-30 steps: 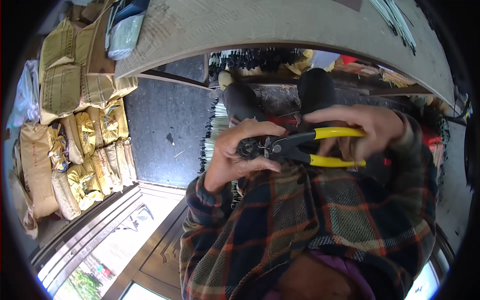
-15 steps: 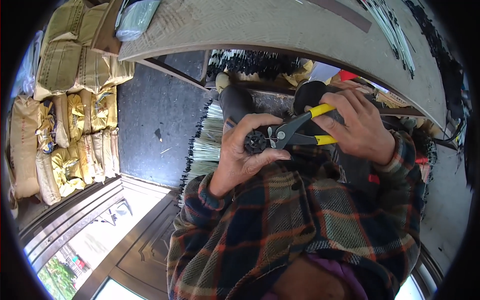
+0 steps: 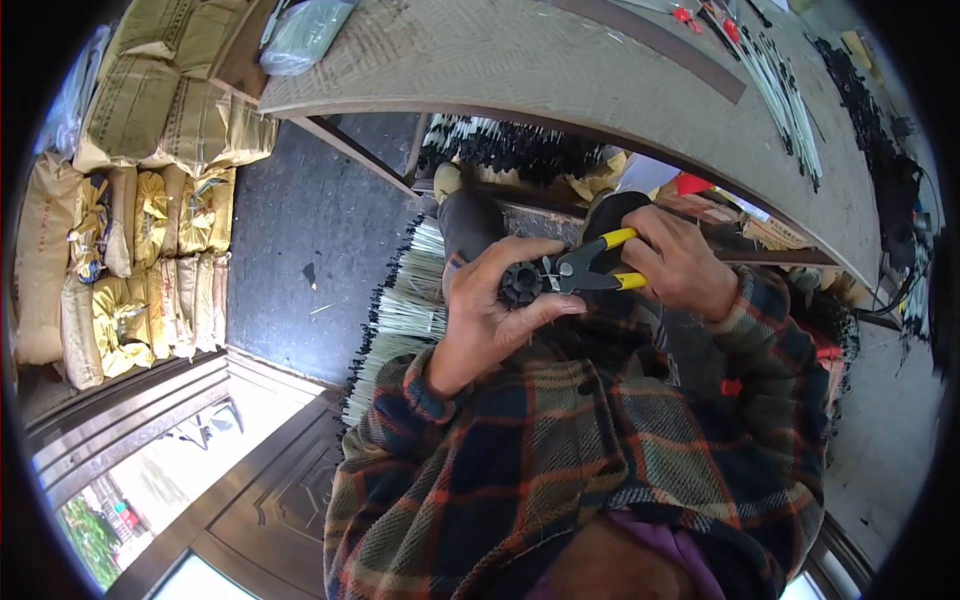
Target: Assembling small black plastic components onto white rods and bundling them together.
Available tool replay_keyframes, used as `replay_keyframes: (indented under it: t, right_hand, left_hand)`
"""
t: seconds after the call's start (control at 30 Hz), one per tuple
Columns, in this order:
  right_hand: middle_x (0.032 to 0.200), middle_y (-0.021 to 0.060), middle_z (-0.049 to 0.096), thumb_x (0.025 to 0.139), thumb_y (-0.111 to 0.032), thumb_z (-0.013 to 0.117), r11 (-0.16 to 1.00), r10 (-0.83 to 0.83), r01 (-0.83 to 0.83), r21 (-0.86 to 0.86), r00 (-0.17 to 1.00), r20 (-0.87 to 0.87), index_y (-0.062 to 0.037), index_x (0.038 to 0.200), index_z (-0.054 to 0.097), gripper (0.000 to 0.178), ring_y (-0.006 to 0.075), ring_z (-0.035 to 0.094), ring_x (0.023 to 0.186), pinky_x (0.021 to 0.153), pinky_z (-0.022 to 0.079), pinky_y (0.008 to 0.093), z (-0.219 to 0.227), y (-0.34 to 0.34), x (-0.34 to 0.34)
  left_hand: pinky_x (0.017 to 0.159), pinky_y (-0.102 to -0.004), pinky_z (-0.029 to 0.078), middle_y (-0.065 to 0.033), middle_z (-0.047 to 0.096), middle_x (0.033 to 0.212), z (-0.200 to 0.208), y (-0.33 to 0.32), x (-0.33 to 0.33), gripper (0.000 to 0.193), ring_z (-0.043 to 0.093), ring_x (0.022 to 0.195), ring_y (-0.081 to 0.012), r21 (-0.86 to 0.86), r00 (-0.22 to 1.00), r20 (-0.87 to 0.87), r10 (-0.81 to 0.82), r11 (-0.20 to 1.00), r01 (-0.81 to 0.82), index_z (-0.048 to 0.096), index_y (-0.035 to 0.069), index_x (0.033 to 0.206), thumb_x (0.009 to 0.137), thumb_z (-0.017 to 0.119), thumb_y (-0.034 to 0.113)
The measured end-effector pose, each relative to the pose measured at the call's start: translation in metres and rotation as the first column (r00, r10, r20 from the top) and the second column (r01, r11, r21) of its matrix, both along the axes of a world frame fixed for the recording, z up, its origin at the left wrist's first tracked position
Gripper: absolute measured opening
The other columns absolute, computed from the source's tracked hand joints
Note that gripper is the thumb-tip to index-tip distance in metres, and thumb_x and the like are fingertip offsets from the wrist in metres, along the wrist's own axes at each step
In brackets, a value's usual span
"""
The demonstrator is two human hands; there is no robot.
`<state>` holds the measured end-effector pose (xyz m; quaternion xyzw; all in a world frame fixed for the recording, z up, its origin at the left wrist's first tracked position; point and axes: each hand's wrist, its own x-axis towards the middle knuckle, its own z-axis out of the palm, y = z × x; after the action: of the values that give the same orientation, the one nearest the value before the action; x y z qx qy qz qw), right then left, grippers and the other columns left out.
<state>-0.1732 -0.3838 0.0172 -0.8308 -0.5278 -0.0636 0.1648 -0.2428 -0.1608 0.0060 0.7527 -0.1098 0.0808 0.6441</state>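
My left hand (image 3: 477, 305) is curled around a round black ribbed piece (image 3: 520, 286), thumb and forefinger reaching along either side. At its right edge lies the head of a pair of pliers (image 3: 572, 271), with dark metal, a silver pivot and yellow-tipped handles spread apart. Small pale bits show at the jaws; whether the round piece belongs to the pliers, I cannot tell. My right hand (image 3: 688, 262) grips the yellow handle ends, fingers on the upper one and the lower one against the palm side. Both hands are above my lap.
Ahead runs a worktable (image 3: 450, 70) with a clear plastic packet (image 3: 308, 38) and thin pale rods (image 3: 775, 95) on it. Bundles of black-tipped rods (image 3: 405, 305) stand left of my legs. Brown sacks (image 3: 130, 110) are stacked far left, above a door opening.
My right hand has moved left and slightly down, still on the handles. The handle ends look closer together. My left hand has shifted slightly right, and the whole view has moved a little.
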Motion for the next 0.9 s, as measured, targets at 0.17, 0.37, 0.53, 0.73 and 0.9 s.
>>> replay_keyframes:
  t: [0.17, 0.37, 0.53, 0.73, 0.9]
  right_hand:
    - [0.086, 0.0124, 0.048, 0.067, -0.011, 0.064, 0.998, -0.017, 0.022, 0.057, 0.996, -0.085, -0.0023, 0.080, 0.051, 0.021, 0.0247, 0.055, 0.077, 0.061, 0.047, 0.0315, -0.010, 0.009, -0.009]
    - [0.094, 0.0113, 0.055, 0.075, -0.007, 0.065, 0.738, 0.099, 0.402, 0.541, 0.729, -0.677, 0.0004, 0.095, 0.061, 0.022, 0.0210, 0.054, 0.084, 0.073, 0.043, 0.0290, -0.057, 0.065, -0.030]
    - [0.089, 0.0094, 0.052, 0.072, -0.003, 0.065, 0.613, 0.124, 0.519, 0.595, 0.681, -0.721, 0.0019, 0.086, 0.059, 0.016, 0.0210, 0.053, 0.084, 0.075, 0.041, 0.0298, -0.067, 0.090, -0.049]
    - [0.090, 0.0106, 0.054, 0.075, -0.003, 0.063, 0.578, 0.080, 0.638, 0.508, 0.576, -0.814, 0.0018, 0.089, 0.057, 0.016, 0.0211, 0.054, 0.080, 0.071, 0.043, 0.0290, -0.073, 0.088, -0.066]
    - [0.094, 0.0124, 0.056, 0.077, -0.001, 0.059, 0.789, -0.071, 0.357, 0.500, 0.861, -0.503, 0.0045, 0.097, 0.058, 0.021, 0.0263, 0.056, 0.081, 0.070, 0.046, 0.0317, -0.039, 0.054, -0.048]
  left_hand:
    - [0.072, -0.0242, 0.044, -0.0073, 0.062, 0.087, 0.002, 0.006, -0.003, 0.050, 0.057, 0.077, -0.0127, -0.074, 1.000, 0.003, 0.022, 0.997, -0.022, 0.059, 0.000, 0.104, 0.062, 0.079, 0.018]
    - [0.070, -0.0322, 0.049, -0.0154, 0.056, 0.094, -0.003, 0.002, -0.001, 0.120, 0.059, 0.078, -0.0222, -0.424, 0.998, -0.062, 0.032, 0.904, -0.055, 0.018, -0.004, 0.134, 0.054, 0.061, 0.074]
    - [0.080, -0.0381, 0.049, -0.0194, 0.038, 0.122, -0.029, -0.003, -0.003, 0.137, 0.050, 0.102, -0.0276, -0.505, 0.894, 0.322, 0.312, 0.855, -0.117, 0.013, -0.002, 0.135, 0.036, 0.066, 0.077]
    - [0.080, -0.0308, 0.047, -0.0139, 0.055, 0.106, -0.024, -0.015, -0.024, 0.069, 0.059, 0.086, -0.0195, -0.210, 0.974, -0.156, 0.165, 0.958, -0.196, 0.036, -0.004, 0.124, 0.066, 0.074, 0.004]
    - [0.065, -0.0238, 0.043, -0.0060, 0.061, 0.078, -0.008, 0.005, -0.020, 0.021, 0.056, 0.071, -0.0118, -0.141, 0.987, -0.033, 0.159, 0.977, -0.162, 0.057, -0.001, 0.084, 0.067, 0.068, -0.005]
